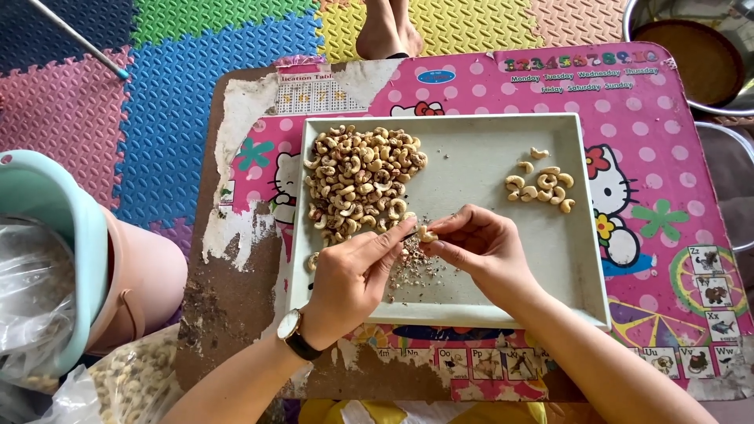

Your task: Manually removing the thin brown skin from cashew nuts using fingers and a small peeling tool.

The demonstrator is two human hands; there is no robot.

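My right hand (481,245) pinches single cashew (427,233) over tray (471,302) middle; my left hand (353,271) grips small blade (402,232) against it. Unpeeled pile (360,179) left, cleaned nuts (540,185) right, peel scraps (416,267) beneath.

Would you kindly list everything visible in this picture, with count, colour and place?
Shallow rectangular tray: one, pale grey, centre of the low table.
Low table: one, pink with cartoon pictures, worn bare at its left.
Heap of speckled cashew nuts: one, tan, tray's left half.
Small group of clean cashew nuts: about ten, cream, tray's right half.
Skin flakes: many, brown, tray's near middle.
Foam floor mats: several, multicoloured, upper left.
Metal bowls: two, silver, right edge.
Plastic bucket: one, pale teal, left.
Another person's feet: bare, top centre.
Single cashew nut: one, cream, in both grips.
Left hand: wristwatch worn.
Right hand: bare.
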